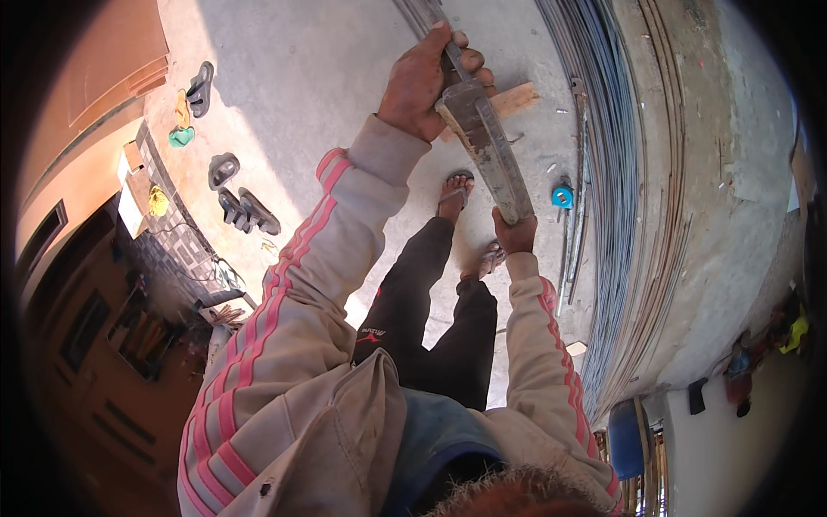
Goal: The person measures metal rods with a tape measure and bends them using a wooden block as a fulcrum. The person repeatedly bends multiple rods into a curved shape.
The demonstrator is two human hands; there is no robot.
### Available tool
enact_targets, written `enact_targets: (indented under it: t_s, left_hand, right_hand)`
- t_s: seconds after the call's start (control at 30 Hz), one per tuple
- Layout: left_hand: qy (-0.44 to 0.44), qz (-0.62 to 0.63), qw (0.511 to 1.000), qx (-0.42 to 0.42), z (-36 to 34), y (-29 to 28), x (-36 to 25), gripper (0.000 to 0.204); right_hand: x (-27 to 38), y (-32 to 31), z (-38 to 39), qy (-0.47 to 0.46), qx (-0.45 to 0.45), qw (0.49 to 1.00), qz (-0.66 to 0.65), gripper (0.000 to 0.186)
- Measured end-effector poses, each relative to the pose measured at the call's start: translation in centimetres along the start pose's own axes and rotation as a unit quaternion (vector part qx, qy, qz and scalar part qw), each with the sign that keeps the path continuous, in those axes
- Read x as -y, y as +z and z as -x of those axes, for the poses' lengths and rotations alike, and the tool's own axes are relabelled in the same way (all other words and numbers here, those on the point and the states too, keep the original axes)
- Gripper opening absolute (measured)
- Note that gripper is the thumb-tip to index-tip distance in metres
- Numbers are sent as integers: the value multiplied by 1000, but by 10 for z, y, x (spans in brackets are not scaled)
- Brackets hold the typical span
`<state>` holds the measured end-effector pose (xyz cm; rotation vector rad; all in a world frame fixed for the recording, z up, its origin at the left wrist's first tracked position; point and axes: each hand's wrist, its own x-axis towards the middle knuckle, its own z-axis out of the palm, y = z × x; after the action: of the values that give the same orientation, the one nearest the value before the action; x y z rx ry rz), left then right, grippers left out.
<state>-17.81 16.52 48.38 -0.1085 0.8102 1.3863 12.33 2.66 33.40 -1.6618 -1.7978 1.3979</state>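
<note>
Both my hands are on a long, worn grey metal tool (491, 142), held tilted in front of me; its exact kind I cannot make out. My left hand (415, 90) is wrapped round its narrower upper part, thumb on top. Lower down and to the right, my right hand (517, 234) grips the near end of its wide, scuffed body. From the left hand the metal runs on past the top edge of the view. Behind the tool, a short wooden board (515, 100) shows on the floor.
Bundles of long steel rods (613, 198) lie along the right, with a blue tape measure (562, 196) beside them. Several loose sandals (200, 90) are on the concrete floor at left, near a tiled step (185, 224). A blue drum (627, 438) stands at lower right.
</note>
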Motion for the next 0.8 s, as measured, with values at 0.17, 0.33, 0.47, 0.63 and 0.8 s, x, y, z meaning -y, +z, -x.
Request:
enact_targets:
  t_s: [0.17,0.33,0.47,0.63,0.8]
  left_hand:
    - [51,-86,995,-14,30,8,15,50]
    - [100,-300,947,-65,43,14,38,44]
    - [105,-267,945,-158,28,10,58,30]
    - [133,-251,943,-171,11,-1,86,27]
    - [161,-256,935,-185,-1,-6,101,23]
  right_hand:
    - [-10,2,-2,24,20,999,32,21]
    - [-19,3,-8,40,41,995,79,22]
    - [-36,6,-12,51,39,997,52,23]
    - [-68,14,-19,102,82,990,45,22]
    - [-74,18,-25,81,69,992,70,24]
